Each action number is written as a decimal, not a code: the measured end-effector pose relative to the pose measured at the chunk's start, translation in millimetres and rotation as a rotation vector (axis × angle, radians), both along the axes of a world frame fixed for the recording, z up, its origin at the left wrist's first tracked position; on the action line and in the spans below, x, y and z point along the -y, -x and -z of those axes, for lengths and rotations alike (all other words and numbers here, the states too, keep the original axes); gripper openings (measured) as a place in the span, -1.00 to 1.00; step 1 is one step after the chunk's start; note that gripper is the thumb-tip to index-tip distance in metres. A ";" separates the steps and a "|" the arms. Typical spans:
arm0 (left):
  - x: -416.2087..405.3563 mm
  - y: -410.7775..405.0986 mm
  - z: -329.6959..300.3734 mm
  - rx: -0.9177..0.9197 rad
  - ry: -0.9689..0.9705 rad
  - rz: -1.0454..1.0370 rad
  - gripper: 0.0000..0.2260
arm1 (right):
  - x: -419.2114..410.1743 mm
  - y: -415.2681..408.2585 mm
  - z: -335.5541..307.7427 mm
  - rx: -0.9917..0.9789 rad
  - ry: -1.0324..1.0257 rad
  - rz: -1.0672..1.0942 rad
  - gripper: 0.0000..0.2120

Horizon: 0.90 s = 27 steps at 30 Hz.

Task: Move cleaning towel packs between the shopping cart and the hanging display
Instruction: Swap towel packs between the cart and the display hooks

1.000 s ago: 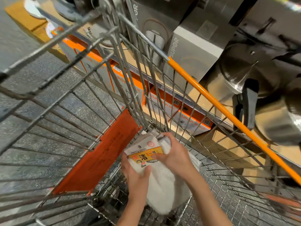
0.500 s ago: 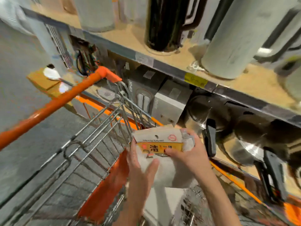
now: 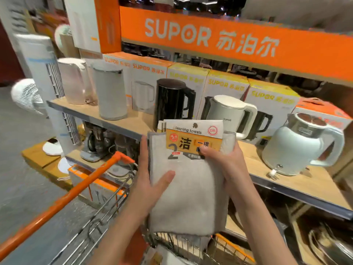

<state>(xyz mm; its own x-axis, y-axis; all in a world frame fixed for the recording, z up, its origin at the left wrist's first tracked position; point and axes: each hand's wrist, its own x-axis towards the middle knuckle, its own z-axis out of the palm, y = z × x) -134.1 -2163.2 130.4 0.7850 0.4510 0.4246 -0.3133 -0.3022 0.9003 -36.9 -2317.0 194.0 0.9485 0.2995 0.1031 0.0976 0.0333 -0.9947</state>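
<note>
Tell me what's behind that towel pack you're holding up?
Behind the cleaning towel pack: a black kettle and a white kettle on the shelf. Their bases are covered.

A towel pack (image 3: pixel 188 176) is held upright between two hands: the left hand (image 3: pixel 152 185) at its left edge, the right hand (image 3: pixel 227 167) at its right. Below it the cart (image 3: pixel 107 211) is seen, its handle (image 3: pixel 63 201) to the left. Behind the pack, kettles (image 3: pixel 172 101) are lined along a shelf (image 3: pixel 286 180), with boxes (image 3: pixel 225 88) behind them.
</note>
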 end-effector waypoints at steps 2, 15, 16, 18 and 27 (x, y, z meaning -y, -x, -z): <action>-0.8 6.6 -22.1 0.004 -0.049 0.028 -0.31 | -6.0 4.0 -11.7 0.046 0.032 0.044 -0.39; -71.4 35.6 -54.5 0.055 0.253 0.423 -0.51 | -52.8 83.4 -44.5 0.223 0.122 0.280 -0.19; -78.9 39.4 -53.4 0.052 0.260 0.452 -0.51 | -56.4 94.8 -42.5 0.227 0.127 0.300 -0.22; -91.9 48.6 -52.4 0.041 0.265 0.513 -0.50 | -63.0 117.5 -38.2 0.240 0.163 0.331 -0.28; -95.9 114.9 -43.4 -0.144 0.328 0.931 -0.49 | -55.5 244.6 -44.3 0.214 0.396 0.709 -0.39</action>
<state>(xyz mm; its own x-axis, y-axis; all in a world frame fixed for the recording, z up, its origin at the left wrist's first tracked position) -249.0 -2067.3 173.8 0.9197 -0.2924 0.2619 -0.1799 0.2789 0.9433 -281.6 -2261.4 238.3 0.8977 -0.3086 0.3146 0.1515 -0.4543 -0.8779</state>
